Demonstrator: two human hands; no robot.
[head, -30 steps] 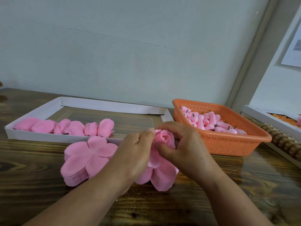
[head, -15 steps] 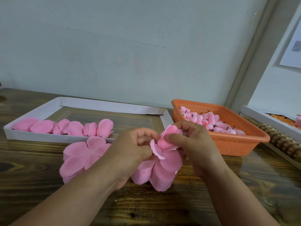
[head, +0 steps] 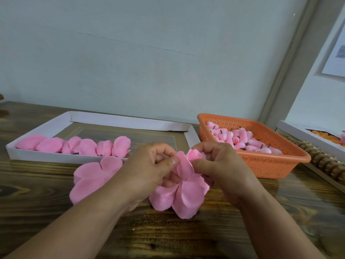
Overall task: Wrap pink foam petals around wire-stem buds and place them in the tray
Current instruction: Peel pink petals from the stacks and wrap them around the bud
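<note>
The bud point(head: 195, 158) sits raised above the table between both hands, so petals can fold around it. Its soft pink petal piece point(head: 184, 191) droops below. The left hand point(head: 151, 171) pinches one petal; the right hand point(head: 216, 163) grips the bud. The tray point(head: 37, 158) waits just behind

Soft, even daylight fills the frame; the wooden table point(head: 280, 212) shows glare at lower right, wide-angle bending at the edges, slight overall softness.
</note>
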